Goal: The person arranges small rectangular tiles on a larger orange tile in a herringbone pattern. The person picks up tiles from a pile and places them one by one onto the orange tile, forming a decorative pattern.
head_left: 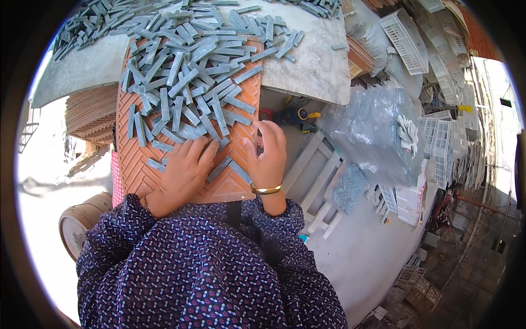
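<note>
An orange tray (pixel 131 162) with herringbone grooves lies in front of me, its far part heaped with loose grey-blue stone strips (pixel 178 82). A few strips sit in the grooves near its front, among them a strip (pixel 240 171) between my hands. My left hand (pixel 186 167) reaches over the tray's near left part, fingers stretched down and fingertips at the strips along the heap's lower edge. My right hand (pixel 268 156), with a gold bangle at the wrist, is at the tray's right edge. Its fingers are bent, with a gap between them and the thumb; nothing shows in it.
The pale tabletop (pixel 312 60) beyond carries more strips. Stacked orange trays (pixel 90 115) stand at left, above a round drum (pixel 82 219). To the right are a wooden pallet (pixel 312 170), a plastic-wrapped stack (pixel 367 131), a finished herringbone panel (pixel 349 186) and white crates (pixel 405 41).
</note>
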The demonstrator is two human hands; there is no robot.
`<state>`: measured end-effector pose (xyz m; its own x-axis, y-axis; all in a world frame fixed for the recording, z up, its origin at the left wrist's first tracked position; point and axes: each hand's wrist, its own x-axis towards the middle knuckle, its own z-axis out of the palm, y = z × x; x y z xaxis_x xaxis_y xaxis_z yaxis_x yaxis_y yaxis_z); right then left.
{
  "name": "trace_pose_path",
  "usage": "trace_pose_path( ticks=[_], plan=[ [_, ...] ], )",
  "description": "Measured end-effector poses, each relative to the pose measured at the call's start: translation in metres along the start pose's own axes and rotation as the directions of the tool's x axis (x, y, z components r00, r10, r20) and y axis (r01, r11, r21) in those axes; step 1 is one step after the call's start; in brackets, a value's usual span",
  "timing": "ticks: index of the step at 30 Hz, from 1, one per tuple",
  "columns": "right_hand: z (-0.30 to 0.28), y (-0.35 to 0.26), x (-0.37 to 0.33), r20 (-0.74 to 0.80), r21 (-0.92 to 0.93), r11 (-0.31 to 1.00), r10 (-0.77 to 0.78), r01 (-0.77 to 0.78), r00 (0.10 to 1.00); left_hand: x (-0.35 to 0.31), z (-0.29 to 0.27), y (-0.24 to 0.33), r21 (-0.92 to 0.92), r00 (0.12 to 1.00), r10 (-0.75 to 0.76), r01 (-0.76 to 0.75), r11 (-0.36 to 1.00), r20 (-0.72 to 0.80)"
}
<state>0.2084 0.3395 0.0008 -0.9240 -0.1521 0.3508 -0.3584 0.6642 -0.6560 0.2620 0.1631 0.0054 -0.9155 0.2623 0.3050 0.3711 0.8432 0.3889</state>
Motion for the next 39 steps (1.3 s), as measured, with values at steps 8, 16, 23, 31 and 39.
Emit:
trace_pose_path(
  ticks=[8, 16, 23, 31, 39],
  plan=[
    [0.016, 0.012, -0.005, 0.132, 0.144, 0.984, 0.090, -0.109, 0.987, -0.001, -0.002, -0.019, -0.100, 0.999, 0.012, -0.016, 0.995, -0.046],
    [0.029, 0.026, -0.001, 0.192, 0.350, 0.908, 0.173, -0.232, 0.966, 0.001, -0.001, -0.025, -0.142, 1.000, -0.008, 0.010, 0.990, 0.016],
    [0.024, 0.022, 0.005, 0.218, 0.287, 0.939, 0.127, -0.188, 0.968, 0.001, 0.001, -0.026, -0.158, 1.000, -0.003, 0.004, 0.987, 0.006],
    [0.024, 0.023, 0.005, 0.242, 0.345, 0.917, 0.120, -0.201, 0.963, 0.004, 0.001, -0.025, -0.157, 1.000, -0.009, 0.009, 0.988, 0.002],
    [0.024, 0.023, 0.005, 0.282, 0.366, 0.899, 0.140, -0.241, 0.949, 0.002, 0.002, -0.025, -0.147, 1.000, -0.009, 0.010, 0.989, 0.007]
  ],
)
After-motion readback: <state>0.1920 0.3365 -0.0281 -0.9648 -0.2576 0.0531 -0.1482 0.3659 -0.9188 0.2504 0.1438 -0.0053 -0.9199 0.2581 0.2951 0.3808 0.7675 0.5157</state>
